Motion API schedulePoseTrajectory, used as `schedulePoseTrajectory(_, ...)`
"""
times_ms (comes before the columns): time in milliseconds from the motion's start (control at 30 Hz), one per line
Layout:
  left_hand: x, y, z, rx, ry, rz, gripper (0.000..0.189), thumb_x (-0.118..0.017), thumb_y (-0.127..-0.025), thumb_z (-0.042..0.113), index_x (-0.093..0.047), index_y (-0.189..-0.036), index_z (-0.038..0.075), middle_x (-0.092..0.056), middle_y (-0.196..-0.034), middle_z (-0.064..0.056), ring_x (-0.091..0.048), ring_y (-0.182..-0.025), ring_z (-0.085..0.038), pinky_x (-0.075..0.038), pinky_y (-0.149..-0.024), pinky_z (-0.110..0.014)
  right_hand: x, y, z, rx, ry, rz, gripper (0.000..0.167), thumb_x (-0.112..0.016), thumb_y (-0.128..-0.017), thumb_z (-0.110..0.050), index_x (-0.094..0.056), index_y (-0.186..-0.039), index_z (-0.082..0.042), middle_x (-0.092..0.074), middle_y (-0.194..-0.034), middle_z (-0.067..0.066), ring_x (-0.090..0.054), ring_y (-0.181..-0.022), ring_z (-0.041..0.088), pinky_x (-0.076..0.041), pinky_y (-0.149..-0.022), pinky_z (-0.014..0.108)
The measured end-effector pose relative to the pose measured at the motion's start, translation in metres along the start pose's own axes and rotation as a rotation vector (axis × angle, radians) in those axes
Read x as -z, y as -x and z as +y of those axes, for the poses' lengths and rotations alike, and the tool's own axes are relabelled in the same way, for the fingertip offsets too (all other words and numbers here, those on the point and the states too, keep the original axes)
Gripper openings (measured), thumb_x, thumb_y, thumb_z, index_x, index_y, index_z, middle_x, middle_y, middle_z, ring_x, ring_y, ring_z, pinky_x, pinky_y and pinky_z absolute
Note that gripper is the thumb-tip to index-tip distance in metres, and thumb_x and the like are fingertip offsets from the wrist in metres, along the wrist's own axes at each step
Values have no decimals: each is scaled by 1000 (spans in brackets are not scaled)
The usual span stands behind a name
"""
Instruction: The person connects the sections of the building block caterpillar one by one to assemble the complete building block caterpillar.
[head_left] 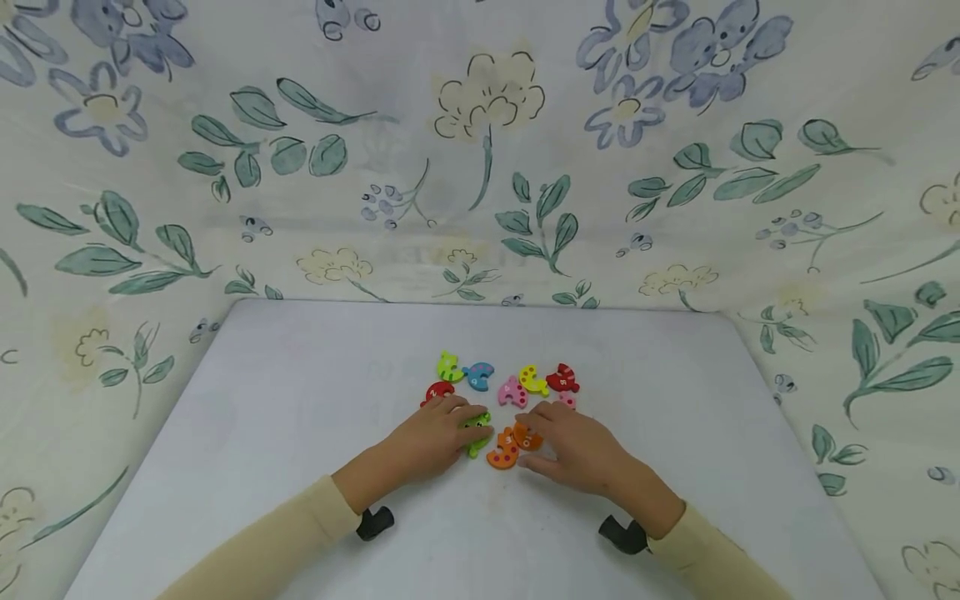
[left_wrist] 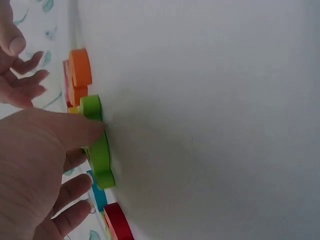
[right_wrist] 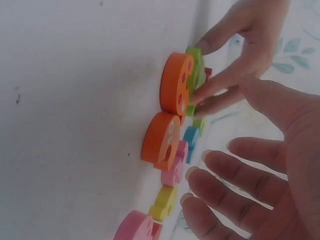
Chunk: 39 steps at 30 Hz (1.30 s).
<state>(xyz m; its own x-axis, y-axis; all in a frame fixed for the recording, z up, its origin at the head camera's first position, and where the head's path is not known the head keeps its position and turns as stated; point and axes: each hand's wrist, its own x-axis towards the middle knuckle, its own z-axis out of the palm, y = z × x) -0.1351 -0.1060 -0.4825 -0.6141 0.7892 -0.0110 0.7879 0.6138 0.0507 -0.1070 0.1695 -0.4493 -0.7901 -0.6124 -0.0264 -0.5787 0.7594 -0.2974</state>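
My left hand (head_left: 431, 435) pinches a green wooden puzzle piece (left_wrist: 101, 160) between thumb and fingers; the piece lies on the white table. Beside it sit two orange numbered pieces touching each other, one with red dots (right_wrist: 175, 85) and one with a pale number (right_wrist: 161, 140). Over these, my right hand (head_left: 577, 446) hovers with its fingers spread and loosely bent, gripping nothing. In the right wrist view its fingertips are apart from the orange pieces. A red piece (head_left: 438, 391) lies just beyond the left hand's fingers.
Farther back lie a lime piece (head_left: 449, 367), a blue piece (head_left: 478, 376), a pink piece (head_left: 513, 392), a yellow piece (head_left: 533, 380) and a striped red piece (head_left: 563, 378). Another pink piece (head_left: 567, 400) is partly hidden by the right hand. Floral cloth (head_left: 480, 192) surrounds the table (head_left: 315, 358).
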Motion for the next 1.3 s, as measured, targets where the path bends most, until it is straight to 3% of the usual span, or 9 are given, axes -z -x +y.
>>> schedulePoseTrajectory(167, -4, 11, 6, 85, 40, 57, 45, -84, -91, 32, -73, -134, 23, -63, -134, -7, -56, -125, -27, -48, -106, -44, 2, -2, -3, 1, 11, 5, 56, -82, -90, -42, -67, -138, -15, -67, -122, 1, -63, -114, 19, -59, -89, 37)
schedulePoseTrajectory(400, -5, 38, 12, 254, 163, 77, 45, -89, -85, 35, -77, -125, 18, -63, -125, -10, -59, -113, -27, -54, -97, -43, 3, -9, -6, 13, 1, -19, 59, -82, -90, -41, -66, -140, -14, -67, -126, 4, -61, -117, 22, -59, -87, 39)
schedulePoseTrajectory(567, -13, 61, 5, 407, 219, 131, 50, -91, -81, 40, -75, -123, 17, -59, -115, -5, -54, -101, -20, -55, -86, -35, 7, -19, -9, -1, 3, -7, 61, -84, -89, -38, -65, -141, -13, -66, -132, 6, -61, -122, 25, -59, -90, 41)
schedulePoseTrajectory(700, -17, 80, -5, 556, 292, 140, 55, -92, -80, 42, -72, -124, 16, -57, -118, -4, -53, -103, -19, -54, -86, -34, 10, -33, -13, 24, -11, -15, 59, -81, -91, -38, -64, -142, -12, -65, -135, 6, -60, -124, 25, -57, -93, 42)
schedulePoseTrajectory(800, -16, 92, -11, 626, 365, 137, 59, -93, -79, 42, -72, -126, 15, -57, -121, -4, -54, -106, -21, -54, -91, -38, 11, -45, -19, 37, -29, -39, 58, -80, -93, -38, -64, -142, -11, -64, -136, 7, -58, -126, 26, -56, -96, 41)
schedulePoseTrajectory(967, -12, 107, -18, 640, 478, 140, 60, -92, -81, 34, -70, -133, 13, -57, -126, -5, -57, -113, -23, -50, -101, -45, 12, -74, -31, 18, -19, -117, 59, -78, -95, -37, -61, -146, -14, -61, -141, 5, -54, -131, 24, -53, -101, 41)
schedulePoseTrajectory(1067, -15, 112, -19, 642, 548, 165, 56, -91, -83, 27, -71, -133, 13, -56, -128, -6, -57, -113, -23, -50, -100, -46, 9, -95, -40, 17, 25, -169, 55, -77, -97, -35, -61, -147, -17, -60, -142, 4, -54, -131, 23, -53, -101, 39)
schedulePoseTrajectory(1300, -31, 118, -16, 666, 633, 301, 51, -91, -83, 24, -72, -130, 21, -55, -127, -3, -55, -110, -20, -49, -96, -47, -11, -136, -53, 113, 158, -209, 44, -73, -100, -26, -64, -143, -24, -59, -145, 1, -53, -129, 23, -53, -99, 35)
